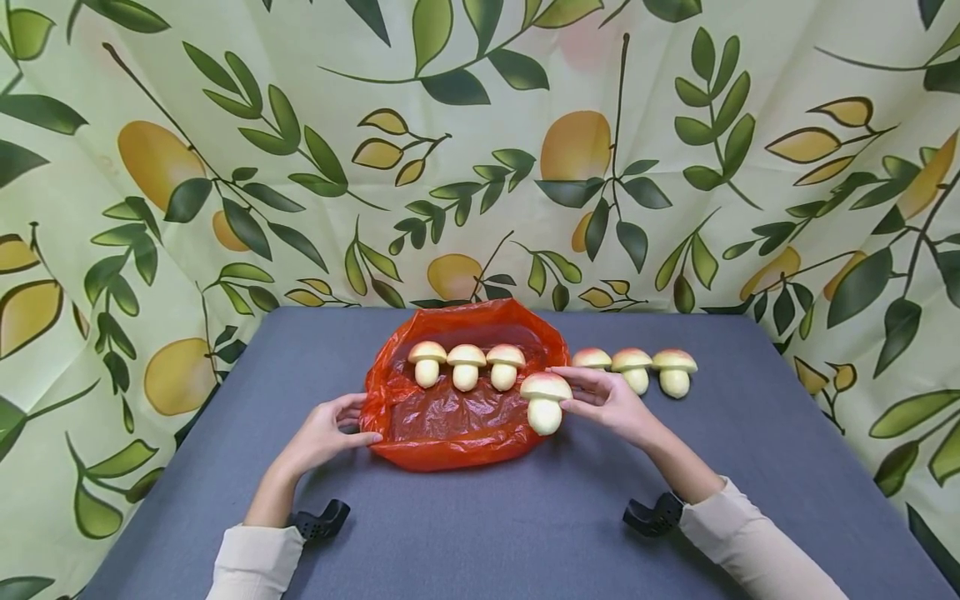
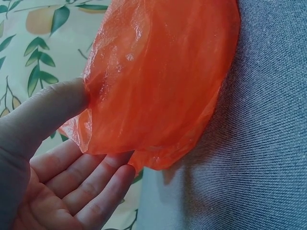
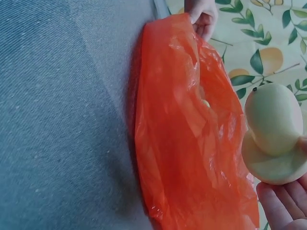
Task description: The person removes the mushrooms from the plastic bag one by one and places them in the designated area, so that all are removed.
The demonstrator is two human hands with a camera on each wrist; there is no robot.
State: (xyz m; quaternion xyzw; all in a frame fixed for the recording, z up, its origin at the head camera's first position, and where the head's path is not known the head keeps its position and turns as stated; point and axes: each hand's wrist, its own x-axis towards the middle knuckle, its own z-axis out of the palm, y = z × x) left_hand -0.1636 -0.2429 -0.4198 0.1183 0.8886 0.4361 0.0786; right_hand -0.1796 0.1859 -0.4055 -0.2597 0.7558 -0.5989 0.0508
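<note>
An open red plastic bag lies on the table, with three mushrooms in a row inside it, among them the middle mushroom. At the bag's left rim, my left hand pinches the plastic between thumb and fingers; the left wrist view shows the thumb on the near side of the red film. My right hand holds another mushroom by its cap over the bag's right rim. In the right wrist view this mushroom has its pale stem upward, beside the bag.
Right of the bag, three more mushrooms stand in a row, the rightmost one fully visible and the others partly behind my right hand. A grey cloth covers the table. Behind it hangs a leaf-and-fruit patterned curtain.
</note>
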